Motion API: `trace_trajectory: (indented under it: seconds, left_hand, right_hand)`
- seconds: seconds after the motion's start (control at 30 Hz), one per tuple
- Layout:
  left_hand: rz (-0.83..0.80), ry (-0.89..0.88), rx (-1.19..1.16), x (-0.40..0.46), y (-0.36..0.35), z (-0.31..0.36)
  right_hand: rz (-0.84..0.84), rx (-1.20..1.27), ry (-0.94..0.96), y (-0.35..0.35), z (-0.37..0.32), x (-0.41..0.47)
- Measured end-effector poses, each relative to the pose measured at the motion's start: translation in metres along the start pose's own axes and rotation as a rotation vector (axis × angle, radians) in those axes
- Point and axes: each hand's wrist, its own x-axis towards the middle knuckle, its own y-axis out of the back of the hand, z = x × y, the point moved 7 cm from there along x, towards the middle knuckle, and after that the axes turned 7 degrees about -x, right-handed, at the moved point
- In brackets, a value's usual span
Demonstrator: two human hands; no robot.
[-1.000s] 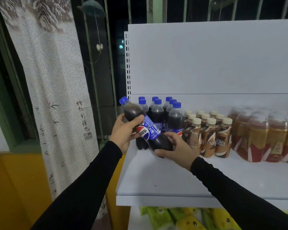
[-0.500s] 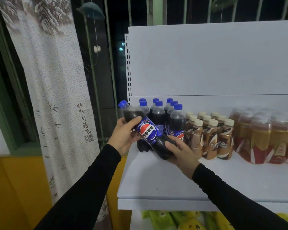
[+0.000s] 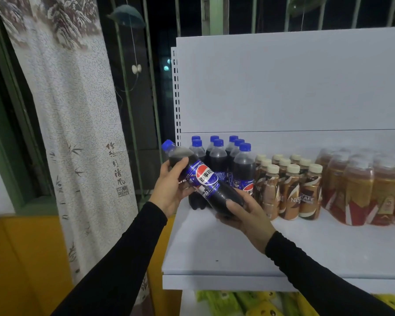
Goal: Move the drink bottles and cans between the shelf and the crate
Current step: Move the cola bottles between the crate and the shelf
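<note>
Holding one tilted cola bottle (image 3: 205, 181): left hand (image 3: 171, 190) near neck, right hand (image 3: 244, 215) round base. Shelf (image 3: 214, 254) cut off at right; red-label bottles (image 3: 360, 190) there blurred.

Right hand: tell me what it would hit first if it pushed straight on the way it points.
The right hand points up and left under the held cola bottle. Going on, it would probably meet the standing cola bottles on the shelf first; depth is unclear.

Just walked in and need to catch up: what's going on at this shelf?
A person holds one cola bottle tilted in both hands, left hand near its shoulder, right hand under its base, in front of the upright cola bottles on the white shelf. Coffee bottles stand beside them.
</note>
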Motion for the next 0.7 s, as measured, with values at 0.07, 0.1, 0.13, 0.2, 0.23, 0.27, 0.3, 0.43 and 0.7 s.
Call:
trace_trajectory:
  seconds: [0.07,0.1,0.13,0.2,0.23,0.27,0.3,0.43,0.7]
  left_hand:
    - [0.002,0.006,-0.029,-0.001,-0.001,-0.002]
    - [0.012,0.002,-0.035,-0.001,-0.001,-0.002]
    - [0.026,-0.006,-0.035,0.0,0.0,-0.003]
    - [0.053,-0.022,-0.035,0.001,0.004,-0.004]
    - [0.064,-0.03,-0.033,0.001,0.005,-0.004]
    - [0.073,-0.039,-0.025,0.0,0.006,-0.003]
    - [0.079,-0.048,-0.013,0.0,0.006,-0.003]
    - [0.096,-0.069,0.052,0.001,0.009,-0.002]
    - [0.037,0.024,0.0,0.003,0.007,-0.002]
  right_hand:
    - [0.004,0.036,-0.033,0.0,0.002,0.001]
    - [0.003,0.028,-0.047,-0.001,0.003,0.001]
    - [-0.003,0.005,-0.055,-0.002,0.004,0.0]
    - [-0.017,-0.059,-0.056,-0.003,0.005,0.0]
    - [-0.022,-0.102,-0.041,-0.004,0.003,0.0]
    - [-0.024,-0.165,-0.015,-0.004,-0.001,-0.001]
    - [-0.024,-0.243,0.011,-0.004,-0.006,-0.001]
    - [0.0,-0.406,0.056,-0.002,-0.01,0.001]
    - [0.014,-0.059,0.026,0.003,0.0,0.003]
